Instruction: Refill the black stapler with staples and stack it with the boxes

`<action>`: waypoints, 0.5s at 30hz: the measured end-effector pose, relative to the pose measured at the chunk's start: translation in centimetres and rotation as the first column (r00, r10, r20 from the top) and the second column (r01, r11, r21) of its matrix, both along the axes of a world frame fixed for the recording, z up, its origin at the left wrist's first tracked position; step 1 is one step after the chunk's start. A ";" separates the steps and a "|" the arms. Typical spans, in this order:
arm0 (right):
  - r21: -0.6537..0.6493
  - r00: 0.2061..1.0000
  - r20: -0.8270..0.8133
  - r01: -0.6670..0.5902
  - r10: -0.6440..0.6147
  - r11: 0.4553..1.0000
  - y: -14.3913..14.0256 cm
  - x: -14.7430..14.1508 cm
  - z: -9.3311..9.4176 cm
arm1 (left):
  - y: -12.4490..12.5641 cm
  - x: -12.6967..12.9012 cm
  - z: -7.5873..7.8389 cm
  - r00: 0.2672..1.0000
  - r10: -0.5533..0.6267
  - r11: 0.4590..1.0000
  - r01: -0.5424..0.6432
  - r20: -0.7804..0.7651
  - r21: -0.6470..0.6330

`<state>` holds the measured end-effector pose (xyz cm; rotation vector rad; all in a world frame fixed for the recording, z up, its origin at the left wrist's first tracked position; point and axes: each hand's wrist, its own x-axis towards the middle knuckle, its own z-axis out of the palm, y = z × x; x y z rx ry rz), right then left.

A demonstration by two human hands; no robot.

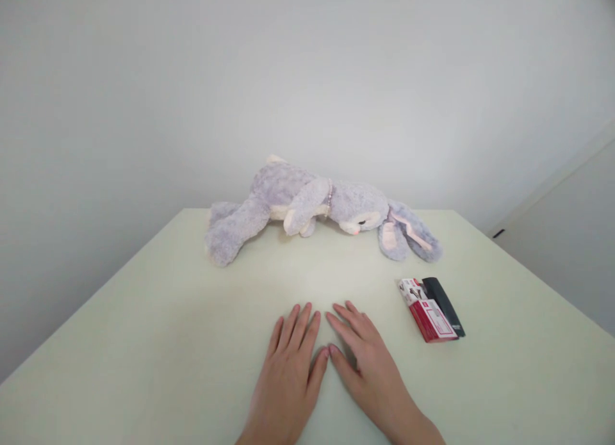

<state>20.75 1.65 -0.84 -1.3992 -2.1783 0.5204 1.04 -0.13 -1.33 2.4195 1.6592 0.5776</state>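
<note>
My left hand (pixel 288 368) and my right hand (pixel 368 362) lie flat, palms down, side by side on the pale table (pixel 144 342), thumbs almost touching. Neither holds anything. A grey-lilac plush rabbit (pixel 307 208) lies on its side along the table's far edge, its long ears pointing right. To the right of my right hand rests a small red and white box (pixel 429 310) with a black stapler-like object (pixel 446 304) lying against its right side. The box is a hand's width from my right hand.
A plain white wall stands behind the table. At the far right a white door or panel (pixel 567 240) with a dark slot is partly in view. The table's left and right edges slope away toward me.
</note>
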 end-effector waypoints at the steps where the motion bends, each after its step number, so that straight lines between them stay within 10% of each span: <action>1: 0.006 0.999 0.045 -0.001 0.001 1.000 0.1 0.0 -0.2 | 0.0 0.1 0.1 1.000 -0.006 1.000 0.006 -0.006 0.000; 15: 0.011 0.976 0.216 -0.036 0.033 0.999 -0.1 -0.2 0.4 | 0.4 -0.1 -0.1 0.996 -0.035 0.999 0.033 -0.078 -0.027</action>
